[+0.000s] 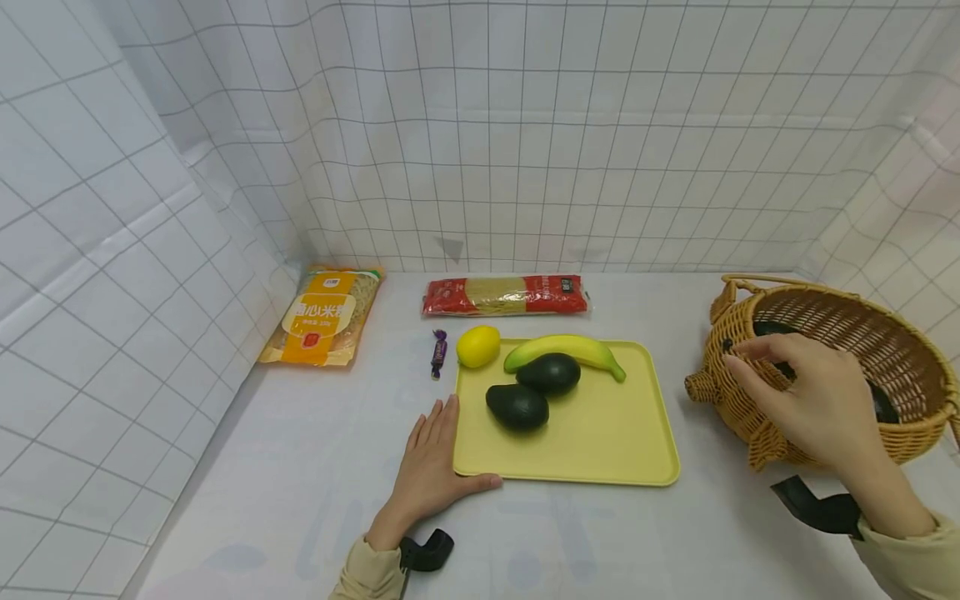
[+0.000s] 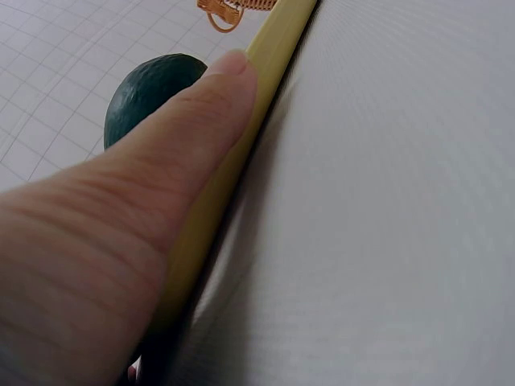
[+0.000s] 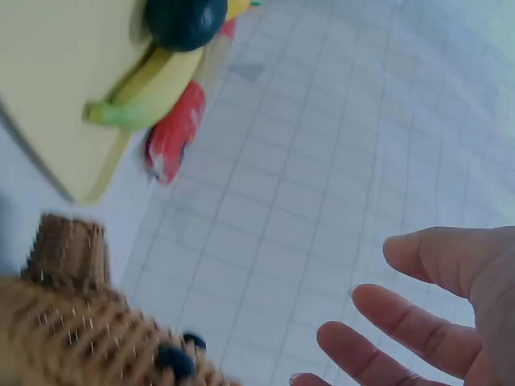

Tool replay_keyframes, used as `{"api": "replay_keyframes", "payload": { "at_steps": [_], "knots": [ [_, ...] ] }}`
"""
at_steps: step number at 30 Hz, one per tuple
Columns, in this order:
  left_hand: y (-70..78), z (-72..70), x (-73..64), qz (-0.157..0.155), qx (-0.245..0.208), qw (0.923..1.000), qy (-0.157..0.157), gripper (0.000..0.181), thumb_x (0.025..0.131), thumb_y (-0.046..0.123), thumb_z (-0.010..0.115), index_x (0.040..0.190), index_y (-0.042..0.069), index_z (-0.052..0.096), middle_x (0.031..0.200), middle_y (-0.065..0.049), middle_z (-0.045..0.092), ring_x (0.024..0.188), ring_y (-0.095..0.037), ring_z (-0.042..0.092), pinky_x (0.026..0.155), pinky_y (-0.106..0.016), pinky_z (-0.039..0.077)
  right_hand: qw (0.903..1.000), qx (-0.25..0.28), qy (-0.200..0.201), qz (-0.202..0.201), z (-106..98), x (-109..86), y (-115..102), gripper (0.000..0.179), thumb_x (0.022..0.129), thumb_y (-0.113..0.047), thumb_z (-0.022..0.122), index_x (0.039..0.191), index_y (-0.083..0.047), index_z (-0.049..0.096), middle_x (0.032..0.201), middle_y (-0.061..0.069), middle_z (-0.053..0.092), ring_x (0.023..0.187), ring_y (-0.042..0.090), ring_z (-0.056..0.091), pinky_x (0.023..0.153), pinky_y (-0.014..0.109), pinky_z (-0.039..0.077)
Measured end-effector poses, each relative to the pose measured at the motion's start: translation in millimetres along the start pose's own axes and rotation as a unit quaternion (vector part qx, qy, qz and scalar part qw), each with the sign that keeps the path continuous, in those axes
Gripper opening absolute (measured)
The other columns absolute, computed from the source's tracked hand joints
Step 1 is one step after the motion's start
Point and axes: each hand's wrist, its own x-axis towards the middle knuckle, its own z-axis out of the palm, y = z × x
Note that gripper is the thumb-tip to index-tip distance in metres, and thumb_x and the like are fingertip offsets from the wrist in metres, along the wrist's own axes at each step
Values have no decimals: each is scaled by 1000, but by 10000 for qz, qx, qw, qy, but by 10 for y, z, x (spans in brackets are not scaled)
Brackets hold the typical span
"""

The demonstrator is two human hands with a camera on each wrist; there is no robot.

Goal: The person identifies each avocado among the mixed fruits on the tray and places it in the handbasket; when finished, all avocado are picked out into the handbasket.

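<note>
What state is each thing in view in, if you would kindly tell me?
Tray: lying flat, partly filled
Lemon: whole, at tray corner
Banana: unpeeled, on tray
Near avocado: whole, on tray
Far avocado: whole, on tray
Basket: uncovered, dark items inside
Noodles: bagged, seemingly sealed
Orange bag: seemingly sealed
Candy: wrapped
Left grip: rests against tray
Right grip: holds nothing

White grid-lined cloth (image 1: pixel 525 150) hanging behind and beside pale tabletop (image 1: pixel 300 467)
</note>
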Motion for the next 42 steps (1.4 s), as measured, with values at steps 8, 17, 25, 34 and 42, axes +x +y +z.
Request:
{"api": "replay_keyframes", "payload": {
  "at_steps": [8, 17, 25, 34, 42],
  "knots": [
    [-16, 9, 14, 41, 49, 9999, 102, 126, 65, 77, 65, 151, 0, 13, 154, -16, 20, 142, -29, 12, 113, -47, 6, 9976, 440, 67, -526, 342, 79, -303, 18, 76, -15, 78, 93, -9, 73, 87, 6, 70, 81, 23, 62, 74, 47, 40],
    [5, 2, 22, -67, 2, 9999, -92, 127, 65, 78, 63, 152, 3, 9, 156, -13, 17, 142, -26, 9, 113, -45, 4, 9914, 958, -688, -570, 855, 174, -499, 30, 81, -26, 76, 106, -10, 71, 104, 6, 69, 95, 26, 63, 77, 45, 51],
    [3, -4, 18, -151, 26, 9997, -176, 127, 65, 78, 63, 152, 4, 7, 156, -12, 14, 143, -24, 7, 113, -42, 1, 9641, 1940, -1686, -662, 1236, 255, -575, 44, 86, -33, 71, 122, -9, 62, 126, 8, 57, 117, 26, 50, 94, 47, 43],
    [-5, -2, 13, -134, 43, 9998, -144, 128, 65, 79, 62, 152, 3, 8, 156, -13, 16, 143, -25, 7, 113, -43, 2, 9465, 2253, -2207, -690, 1506, 328, -602, 51, 87, -36, 70, 128, -7, 58, 126, 6, 53, 115, 24, 49, 93, 45, 44],
    [-2, -6, 8, -135, 75, 9997, -166, 128, 65, 80, 61, 152, 3, 7, 156, -12, 15, 143, -25, 7, 113, -43, 1, 9504, 2060, -2245, -617, 1601, 368, -644, 54, 84, -41, 71, 127, -9, 60, 121, 7, 55, 108, 25, 51, 91, 45, 44]
  ]
}}
